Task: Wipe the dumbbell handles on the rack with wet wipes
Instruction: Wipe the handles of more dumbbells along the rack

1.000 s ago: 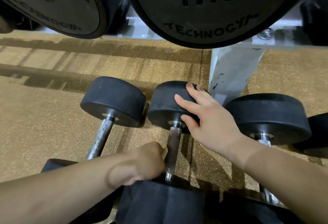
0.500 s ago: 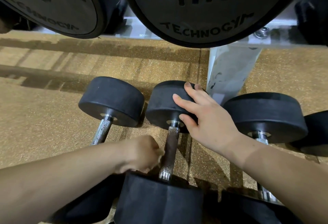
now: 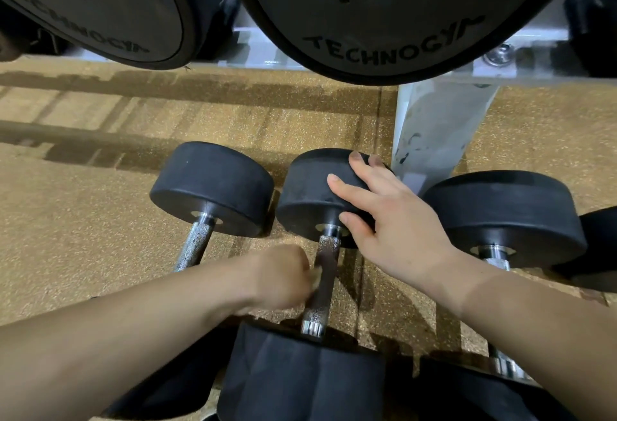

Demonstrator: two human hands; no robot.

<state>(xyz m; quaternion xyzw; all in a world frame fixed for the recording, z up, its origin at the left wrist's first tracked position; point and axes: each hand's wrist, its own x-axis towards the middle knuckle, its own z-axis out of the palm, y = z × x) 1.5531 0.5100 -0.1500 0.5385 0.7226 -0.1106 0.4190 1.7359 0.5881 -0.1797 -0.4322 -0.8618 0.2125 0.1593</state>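
By the rack post, the middle dumbbell sits between two others. Your right hand lies flat-fingered on its far head; press down so nothing rolls. Your left hand, clenched on the wipe, should rub the handle end to end.

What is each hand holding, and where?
Left hand grips a wet wipe, mostly hidden, against the middle dumbbell's handle. Right hand holds nothing; its fingers rest on that dumbbell's far head.
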